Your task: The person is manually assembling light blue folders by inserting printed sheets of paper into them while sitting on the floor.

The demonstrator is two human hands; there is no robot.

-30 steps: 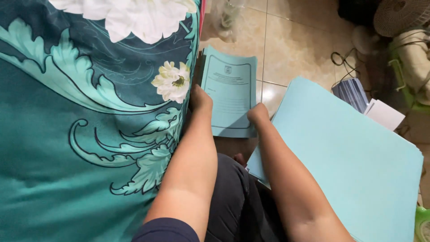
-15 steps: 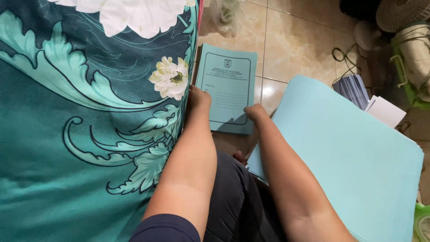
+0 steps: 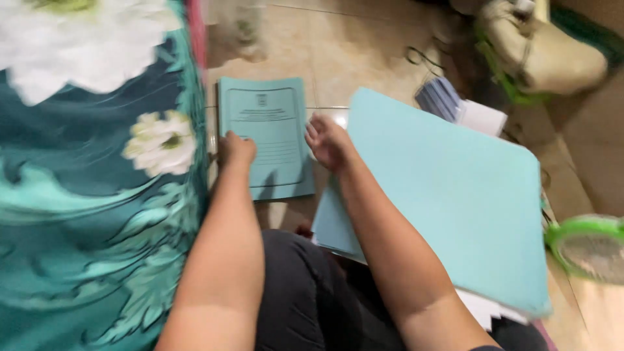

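Booklet (image 3: pixel 266 143), teal-green with a printed frame and ruled lines on its cover, is seen lying flat on the tiled floor (image 3: pixel 344 58), its long side close beside the edge of a floral bedspread (image 3: pixel 97 214). The left hand (image 3: pixel 236 149) is laid on the booklet's left edge, fingers curled downward; whether anything is pinched in that grip cannot be told. The right hand (image 3: pixel 329 142) is held just right of the booklet, fingers loosely bent and parted, nothing being gripped; whether it touches the booklet cannot be told. Right of that hand, a large light-blue folder (image 3: pixel 455 195) is spread across the lap, with white sheets (image 3: pixel 484 311) showing under its lower edge. Dark trousers (image 3: pixel 312 299) are seen between the forearms. Beyond the folder, a stack of blue-grey papers (image 3: pixel 439 97) and a white sheet (image 3: pixel 484 117) lie on the floor. A green fan (image 3: pixel 588 246) is seen at the right edge, and a pale bundle with green straps (image 3: pixel 552 55) sits at the upper right. Much of the view is blurred.
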